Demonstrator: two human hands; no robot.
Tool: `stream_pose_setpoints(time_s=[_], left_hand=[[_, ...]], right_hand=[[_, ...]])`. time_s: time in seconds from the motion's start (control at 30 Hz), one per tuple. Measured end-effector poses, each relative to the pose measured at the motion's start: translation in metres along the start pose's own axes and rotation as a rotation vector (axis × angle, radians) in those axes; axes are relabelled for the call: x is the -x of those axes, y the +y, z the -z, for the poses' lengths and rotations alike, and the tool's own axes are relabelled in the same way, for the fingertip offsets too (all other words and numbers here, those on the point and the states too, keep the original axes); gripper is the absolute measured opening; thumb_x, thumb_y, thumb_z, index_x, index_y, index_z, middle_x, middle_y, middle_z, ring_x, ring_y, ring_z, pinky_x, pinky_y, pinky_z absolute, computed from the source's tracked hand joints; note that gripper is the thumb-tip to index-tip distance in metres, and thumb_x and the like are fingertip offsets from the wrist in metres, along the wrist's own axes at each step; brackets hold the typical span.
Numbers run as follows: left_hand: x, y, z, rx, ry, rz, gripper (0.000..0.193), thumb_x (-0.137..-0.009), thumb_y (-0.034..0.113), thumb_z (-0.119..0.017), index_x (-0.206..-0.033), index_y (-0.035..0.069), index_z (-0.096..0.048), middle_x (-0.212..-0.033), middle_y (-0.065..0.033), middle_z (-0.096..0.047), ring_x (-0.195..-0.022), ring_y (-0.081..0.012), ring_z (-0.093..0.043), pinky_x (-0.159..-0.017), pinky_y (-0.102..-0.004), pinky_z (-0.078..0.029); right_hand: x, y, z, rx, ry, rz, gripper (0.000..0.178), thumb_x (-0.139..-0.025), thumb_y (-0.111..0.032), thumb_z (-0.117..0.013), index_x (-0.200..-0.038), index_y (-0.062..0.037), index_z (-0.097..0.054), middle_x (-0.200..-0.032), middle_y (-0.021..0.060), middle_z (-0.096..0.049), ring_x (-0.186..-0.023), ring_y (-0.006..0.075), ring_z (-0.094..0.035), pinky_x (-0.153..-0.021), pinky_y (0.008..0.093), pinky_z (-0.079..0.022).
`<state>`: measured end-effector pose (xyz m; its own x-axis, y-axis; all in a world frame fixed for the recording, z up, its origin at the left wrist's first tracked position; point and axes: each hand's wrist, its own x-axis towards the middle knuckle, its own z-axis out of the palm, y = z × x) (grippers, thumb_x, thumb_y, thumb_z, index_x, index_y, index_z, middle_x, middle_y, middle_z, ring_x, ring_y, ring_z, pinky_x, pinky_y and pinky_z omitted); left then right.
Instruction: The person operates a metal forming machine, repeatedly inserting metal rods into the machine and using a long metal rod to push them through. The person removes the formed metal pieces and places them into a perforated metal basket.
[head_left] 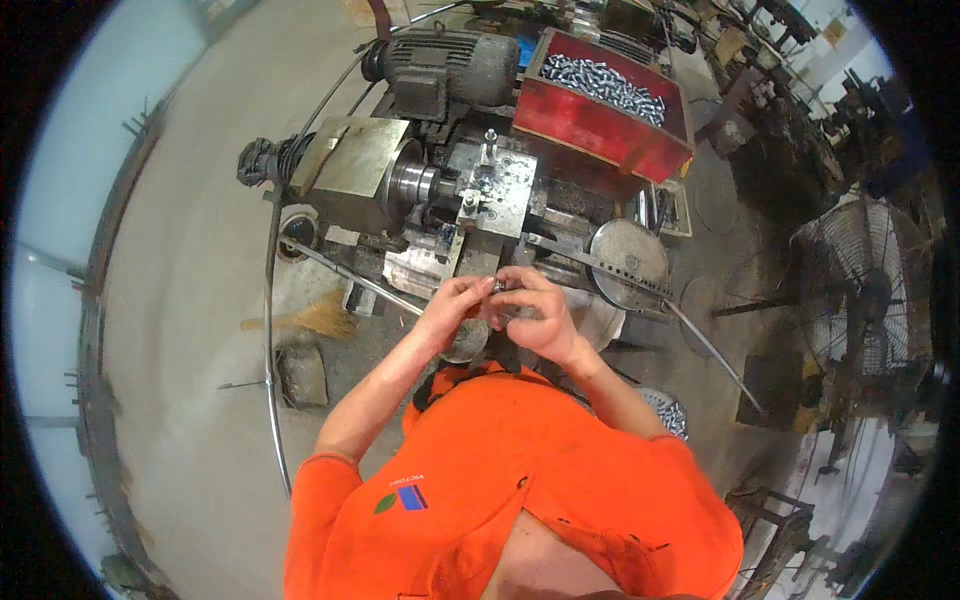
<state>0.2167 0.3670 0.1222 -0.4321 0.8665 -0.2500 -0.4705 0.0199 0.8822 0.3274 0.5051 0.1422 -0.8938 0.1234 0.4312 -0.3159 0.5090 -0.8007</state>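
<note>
My left hand (455,306) and my right hand (537,314) meet in front of my body. A small shiny metal part (498,286) shows between their fingertips, and both hands pinch it. My fingers cover most of it, so its exact shape is hidden. Just beyond the hands stands a small lathe (350,165), with a round steel chuck (412,186) and a tool slide (505,190) that carries bolts. Neither hand touches the machine.
A red box (590,115) full of small metal parts stands behind the lathe, beside an electric motor (450,70). Long lever bars (350,275) reach out on both sides. A broom (320,318) lies at left, a basket of parts (668,410) at right, near a large fan (870,285).
</note>
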Motion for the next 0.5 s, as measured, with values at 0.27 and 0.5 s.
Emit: stream_pose_setpoints(time_s=[0.27,0.5], left_hand=[[0.017,0.018,0.03,-0.84,0.091,-0.056,0.031,-0.084,0.029,-0.06,-0.083,-0.002,-0.061,-0.063,-0.003,-0.058,-0.058,-0.0088,-0.054,-0.052,-0.025,-0.044],[0.086,0.061,0.128,-0.692,0.631,-0.183,0.022,-0.084,0.014,-0.053,-0.099,-0.001,-0.059,-0.072,-0.0064,-0.062,-0.056,-0.0101,-0.057,-0.049,-0.0249,-0.045]], right_hand=[[-0.015,0.001,-0.023,0.281,-0.242,0.073,0.028,-0.055,-0.015,-0.06,-0.079,-0.0029,-0.063,-0.094,0.0147,-0.057,-0.08,0.0318,-0.052,-0.07,0.039,-0.046],[-0.114,0.046,-0.026,0.59,-0.237,0.054,0.022,-0.054,-0.022,-0.061,-0.069,-0.0067,-0.068,-0.094,0.0114,-0.061,-0.091,0.0299,-0.052,-0.075,0.0395,-0.046]])
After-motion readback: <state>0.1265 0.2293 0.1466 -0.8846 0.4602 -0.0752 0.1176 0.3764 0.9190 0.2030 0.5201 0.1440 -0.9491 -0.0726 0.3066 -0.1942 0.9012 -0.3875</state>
